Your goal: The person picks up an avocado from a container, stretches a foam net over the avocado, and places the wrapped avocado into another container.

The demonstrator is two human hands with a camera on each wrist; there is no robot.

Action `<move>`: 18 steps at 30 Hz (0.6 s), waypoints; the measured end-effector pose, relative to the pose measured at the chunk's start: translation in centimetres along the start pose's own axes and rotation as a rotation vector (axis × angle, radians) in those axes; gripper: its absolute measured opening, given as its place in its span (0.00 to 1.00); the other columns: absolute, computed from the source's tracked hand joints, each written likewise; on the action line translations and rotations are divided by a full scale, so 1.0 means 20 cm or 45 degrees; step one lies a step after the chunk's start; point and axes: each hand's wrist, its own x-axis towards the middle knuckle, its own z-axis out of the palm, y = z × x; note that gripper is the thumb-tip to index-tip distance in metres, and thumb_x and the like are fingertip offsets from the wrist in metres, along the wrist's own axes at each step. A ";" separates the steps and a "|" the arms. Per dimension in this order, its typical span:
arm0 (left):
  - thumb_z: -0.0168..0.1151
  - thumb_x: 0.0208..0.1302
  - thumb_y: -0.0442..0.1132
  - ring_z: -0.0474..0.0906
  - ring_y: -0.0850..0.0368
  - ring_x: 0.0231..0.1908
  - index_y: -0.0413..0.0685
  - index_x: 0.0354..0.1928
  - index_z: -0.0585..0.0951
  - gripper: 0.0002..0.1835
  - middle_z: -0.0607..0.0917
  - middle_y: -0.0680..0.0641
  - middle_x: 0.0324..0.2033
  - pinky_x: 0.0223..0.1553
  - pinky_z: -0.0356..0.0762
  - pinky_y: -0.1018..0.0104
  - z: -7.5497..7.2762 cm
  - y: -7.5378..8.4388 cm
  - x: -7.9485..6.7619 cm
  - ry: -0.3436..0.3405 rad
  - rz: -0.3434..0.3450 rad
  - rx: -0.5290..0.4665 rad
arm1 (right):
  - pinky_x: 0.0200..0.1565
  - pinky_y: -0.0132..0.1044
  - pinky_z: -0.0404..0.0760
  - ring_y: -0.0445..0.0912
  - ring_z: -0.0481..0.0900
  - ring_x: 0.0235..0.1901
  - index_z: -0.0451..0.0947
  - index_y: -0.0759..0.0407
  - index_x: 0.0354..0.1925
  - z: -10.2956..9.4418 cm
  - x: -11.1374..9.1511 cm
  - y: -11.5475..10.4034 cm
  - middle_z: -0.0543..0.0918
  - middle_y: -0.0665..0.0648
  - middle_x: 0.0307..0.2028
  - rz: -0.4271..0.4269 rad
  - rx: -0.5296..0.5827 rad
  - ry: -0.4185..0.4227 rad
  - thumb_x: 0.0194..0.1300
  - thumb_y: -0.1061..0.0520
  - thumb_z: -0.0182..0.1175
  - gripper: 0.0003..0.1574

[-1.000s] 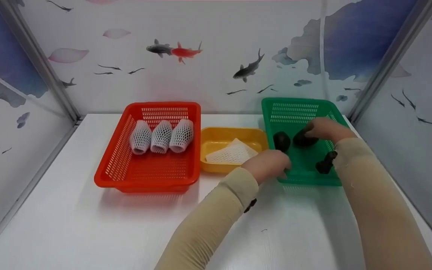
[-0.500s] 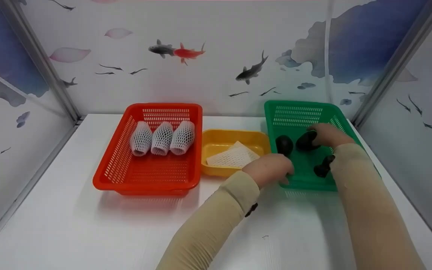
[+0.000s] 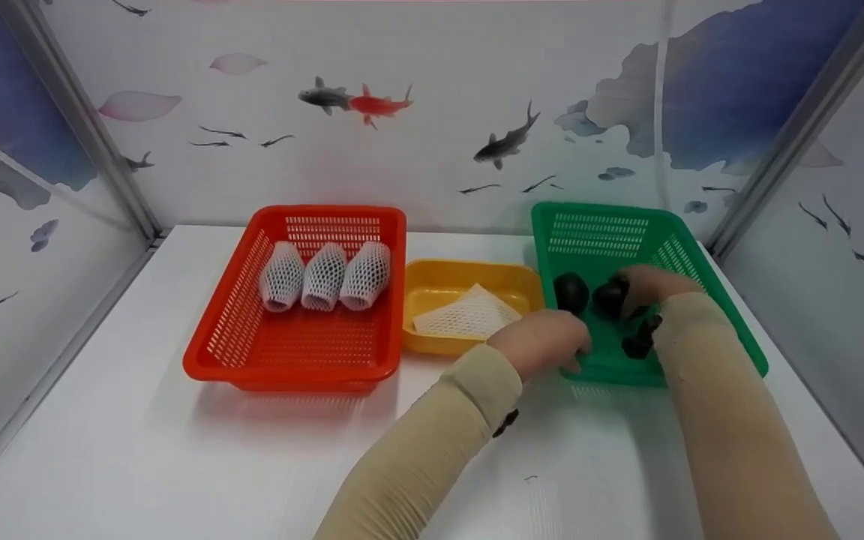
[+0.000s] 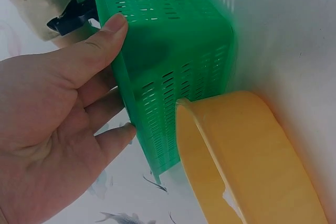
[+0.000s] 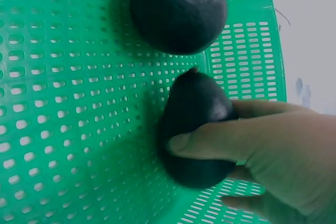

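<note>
In the green basket [image 3: 589,225] lie two dark avocados. My right hand [image 3: 653,286] grips one avocado [image 5: 197,124], its thumb laid across the skin and its fingers round the far side; the stem end points away from the palm. The other avocado [image 5: 178,11] rests beside it, untouched, by the basket's left wall. My left hand [image 4: 58,108] is at the near left corner of this basket, holding the rim with the thumb on the outer wall and other fingers partly hidden behind the edge.
A red basket [image 3: 289,367] at left contains three objects in white foam netting. Between the baskets stands a yellow tray [image 3: 469,268] with flat white foam nets [image 3: 469,313]. A patterned wall rises behind the white table [image 3: 252,465].
My right hand has drawn the avocado slightly nearer the front of the green basket and tilted it. My left hand stays at the corner. The head view has shifted a little.
</note>
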 end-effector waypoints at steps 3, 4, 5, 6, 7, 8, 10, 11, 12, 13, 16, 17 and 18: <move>0.63 0.65 0.46 0.71 0.60 0.41 0.60 0.54 0.83 0.15 0.81 0.60 0.44 0.52 0.72 0.72 0.00 0.00 0.00 0.002 0.003 -0.009 | 0.45 0.48 0.76 0.56 0.71 0.45 0.75 0.62 0.52 0.02 -0.02 -0.01 0.77 0.61 0.47 0.046 0.016 -0.108 0.58 0.58 0.70 0.25; 0.64 0.64 0.46 0.71 0.60 0.41 0.60 0.53 0.83 0.15 0.81 0.60 0.44 0.52 0.72 0.72 0.00 0.00 -0.01 0.005 -0.002 -0.020 | 0.45 0.47 0.76 0.56 0.71 0.46 0.75 0.62 0.52 0.02 -0.02 -0.01 0.76 0.61 0.48 0.050 0.021 -0.119 0.58 0.58 0.70 0.25; 0.64 0.64 0.46 0.71 0.60 0.41 0.60 0.53 0.83 0.15 0.81 0.60 0.44 0.52 0.72 0.72 0.00 0.00 -0.01 0.005 -0.009 -0.035 | 0.45 0.48 0.76 0.56 0.70 0.46 0.75 0.62 0.53 0.02 -0.03 -0.02 0.76 0.61 0.49 0.047 0.026 -0.130 0.58 0.58 0.70 0.25; 0.64 0.64 0.46 0.71 0.60 0.41 0.60 0.53 0.83 0.15 0.81 0.60 0.44 0.52 0.72 0.72 0.00 0.00 -0.01 0.008 -0.006 -0.034 | 0.46 0.49 0.76 0.57 0.70 0.47 0.74 0.62 0.54 0.03 -0.03 -0.02 0.75 0.62 0.50 0.059 0.046 -0.134 0.58 0.59 0.70 0.26; 0.64 0.64 0.46 0.71 0.60 0.41 0.60 0.53 0.83 0.15 0.81 0.60 0.44 0.52 0.72 0.71 0.00 0.00 -0.01 0.009 -0.009 -0.042 | 0.47 0.51 0.76 0.58 0.70 0.48 0.73 0.62 0.55 0.03 -0.03 -0.02 0.75 0.63 0.51 0.065 0.050 -0.131 0.58 0.59 0.70 0.28; 0.64 0.64 0.46 0.71 0.60 0.42 0.60 0.53 0.83 0.15 0.81 0.59 0.44 0.52 0.72 0.71 0.00 0.00 -0.01 0.010 -0.005 -0.037 | 0.49 0.53 0.76 0.58 0.69 0.49 0.72 0.63 0.58 0.03 -0.03 -0.02 0.74 0.64 0.53 0.076 0.049 -0.125 0.57 0.59 0.70 0.32; 0.64 0.64 0.45 0.71 0.60 0.42 0.60 0.53 0.83 0.15 0.81 0.60 0.44 0.52 0.72 0.71 0.00 0.00 -0.01 0.008 -0.012 -0.041 | 0.53 0.59 0.73 0.60 0.67 0.53 0.66 0.65 0.64 0.03 -0.04 -0.02 0.71 0.68 0.57 0.101 0.054 -0.121 0.57 0.57 0.71 0.40; 0.64 0.64 0.46 0.71 0.60 0.42 0.60 0.53 0.83 0.15 0.81 0.60 0.43 0.52 0.72 0.71 0.00 0.00 -0.01 0.006 -0.012 -0.033 | 0.55 0.61 0.71 0.61 0.66 0.54 0.62 0.65 0.66 0.03 -0.04 -0.03 0.69 0.70 0.59 0.124 0.059 -0.120 0.57 0.56 0.71 0.44; 0.64 0.64 0.46 0.71 0.59 0.41 0.59 0.52 0.83 0.15 0.81 0.59 0.42 0.51 0.72 0.72 0.00 0.00 0.00 0.004 -0.003 -0.015 | 0.55 0.61 0.71 0.61 0.66 0.54 0.61 0.67 0.67 0.03 -0.05 -0.03 0.68 0.70 0.59 0.136 0.044 -0.114 0.57 0.55 0.71 0.46; 0.65 0.64 0.46 0.71 0.59 0.41 0.59 0.52 0.84 0.14 0.81 0.59 0.41 0.50 0.72 0.72 0.00 0.00 0.00 0.002 -0.004 -0.012 | 0.54 0.60 0.73 0.60 0.66 0.53 0.61 0.68 0.66 0.03 -0.05 -0.03 0.69 0.71 0.59 0.139 0.014 -0.108 0.57 0.53 0.72 0.47; 0.65 0.64 0.46 0.71 0.59 0.40 0.59 0.49 0.84 0.12 0.80 0.59 0.39 0.48 0.73 0.73 0.00 0.01 0.01 -0.005 -0.014 -0.009 | 0.45 0.52 0.78 0.58 0.69 0.48 0.66 0.68 0.60 0.01 -0.06 -0.03 0.72 0.69 0.53 0.161 -0.042 -0.086 0.55 0.50 0.73 0.43; 0.65 0.64 0.46 0.71 0.59 0.40 0.59 0.49 0.84 0.12 0.80 0.58 0.39 0.48 0.72 0.73 0.00 0.01 0.01 -0.008 -0.012 0.001 | 0.42 0.49 0.79 0.57 0.70 0.46 0.68 0.68 0.57 0.00 -0.07 -0.04 0.73 0.67 0.51 0.160 -0.062 -0.079 0.55 0.49 0.74 0.40; 0.65 0.64 0.46 0.71 0.59 0.40 0.58 0.49 0.84 0.12 0.80 0.58 0.39 0.48 0.73 0.73 0.00 0.00 0.01 -0.009 -0.007 0.011 | 0.40 0.47 0.79 0.57 0.70 0.44 0.70 0.67 0.54 0.00 -0.07 -0.04 0.74 0.66 0.49 0.153 -0.080 -0.071 0.54 0.49 0.74 0.37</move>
